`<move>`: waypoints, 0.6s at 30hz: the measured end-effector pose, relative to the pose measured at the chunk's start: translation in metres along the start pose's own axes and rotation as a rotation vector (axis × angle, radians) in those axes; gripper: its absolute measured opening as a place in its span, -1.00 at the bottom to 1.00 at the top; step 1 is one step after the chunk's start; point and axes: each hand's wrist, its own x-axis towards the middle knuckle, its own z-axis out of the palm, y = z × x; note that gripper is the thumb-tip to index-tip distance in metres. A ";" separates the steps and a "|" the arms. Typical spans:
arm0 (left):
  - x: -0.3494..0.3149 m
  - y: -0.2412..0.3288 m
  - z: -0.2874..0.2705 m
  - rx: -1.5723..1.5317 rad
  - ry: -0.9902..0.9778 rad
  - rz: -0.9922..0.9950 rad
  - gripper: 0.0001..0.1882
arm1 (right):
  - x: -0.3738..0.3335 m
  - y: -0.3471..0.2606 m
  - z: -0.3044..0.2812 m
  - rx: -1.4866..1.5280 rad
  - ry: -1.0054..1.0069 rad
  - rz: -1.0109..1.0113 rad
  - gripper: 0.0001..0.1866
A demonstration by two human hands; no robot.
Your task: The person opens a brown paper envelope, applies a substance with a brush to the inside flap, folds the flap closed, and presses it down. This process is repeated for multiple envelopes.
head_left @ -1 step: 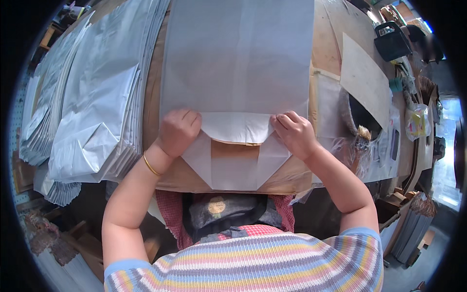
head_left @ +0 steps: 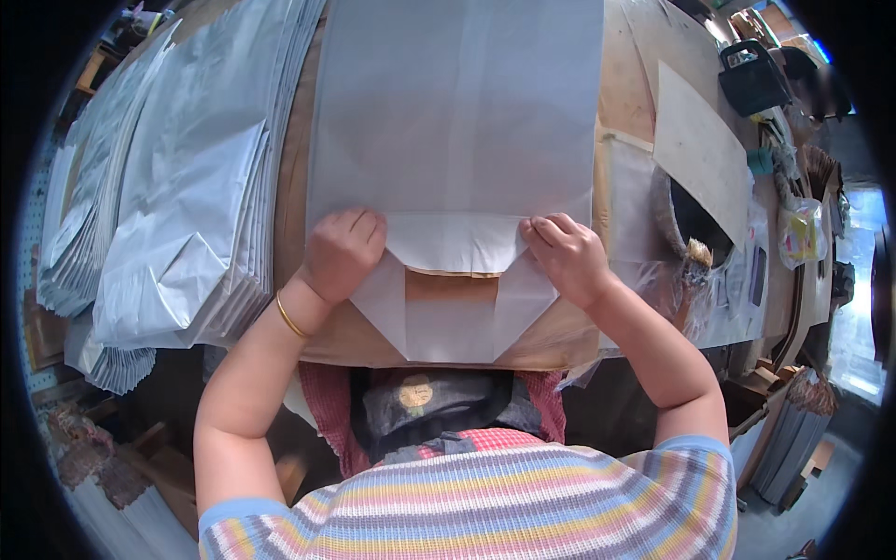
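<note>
A large pale grey paper bag [head_left: 457,121] lies flat on the brown-covered table in front of me, running away from me. Its near end is spread out, with slanted side folds and a short flap [head_left: 457,245] turned over a gap that shows brown beneath. My left hand [head_left: 343,250] is closed at the left end of the fold, pinching the paper. At the right end, my right hand [head_left: 567,254] pinches the paper likewise, thumb and fingers pressed together. Both fingertips sit on the crease line; what lies under them is hidden.
Stacks of folded grey bags [head_left: 187,215] fill the table's left side. To the right, a brush [head_left: 695,261] rests by a dark opening under a beige board [head_left: 700,149], with clear plastic wrap around. A dark plastic container [head_left: 754,79] stands farther back. The table's brown edge [head_left: 560,350] is close to me.
</note>
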 end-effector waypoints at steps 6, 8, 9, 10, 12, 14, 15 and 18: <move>-0.025 0.037 -0.038 -0.011 -0.209 0.057 -0.48 | -0.014 -0.032 -0.042 0.014 -0.390 0.000 -0.32; -0.027 0.040 -0.039 -0.006 -0.226 0.064 -0.50 | -0.022 -0.037 -0.039 0.059 -0.390 0.048 -0.26; -0.028 0.038 -0.037 -0.090 -0.250 0.082 -0.51 | -0.020 -0.038 -0.040 0.093 -0.386 0.045 -0.28; -0.030 0.035 -0.032 -0.175 -0.274 0.101 -0.52 | -0.018 -0.039 -0.041 0.127 -0.382 0.043 -0.30; -0.028 0.026 -0.033 -0.382 -0.299 0.083 -0.56 | -0.024 -0.039 -0.044 0.215 -0.318 0.101 -0.36; -0.028 0.021 -0.038 -0.632 -0.319 -0.008 -0.59 | -0.049 -0.040 -0.035 0.340 -0.202 0.215 -0.44; -0.029 0.025 -0.036 -0.622 -0.317 0.013 -0.61 | -0.059 -0.046 -0.031 0.345 -0.196 0.236 -0.47; -0.033 0.027 -0.036 -0.602 -0.319 0.048 -0.65 | -0.053 -0.080 -0.031 0.338 -0.104 0.246 -0.51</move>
